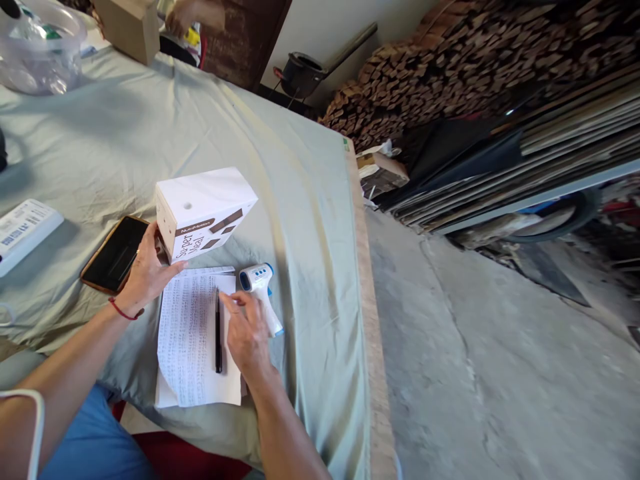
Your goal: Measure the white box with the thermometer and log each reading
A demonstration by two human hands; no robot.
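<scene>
My left hand (145, 272) grips the lower left corner of a white printed box (203, 213), with the thumb along its bottom edge. "Super Meal" is written on the front of the box. My right hand (249, 331) is over handwritten paper sheets (185, 340), its index finger stretched toward the upper end of a black pen (219, 340) lying on them. Nothing shows in that hand. Just beyond it lies a white and blue infrared thermometer (261, 293). A dark-screened phone (117, 253) lies beside my left hand, partly covered by it.
A pale green cloth (315, 267) covers the table. To the left lies a white labelled box (27, 230). A clear plastic tub (43, 57) and a cardboard box (130, 27) stand at the back, near another person's hand (183, 15). Stacked firewood (425, 80) is beyond the table edge.
</scene>
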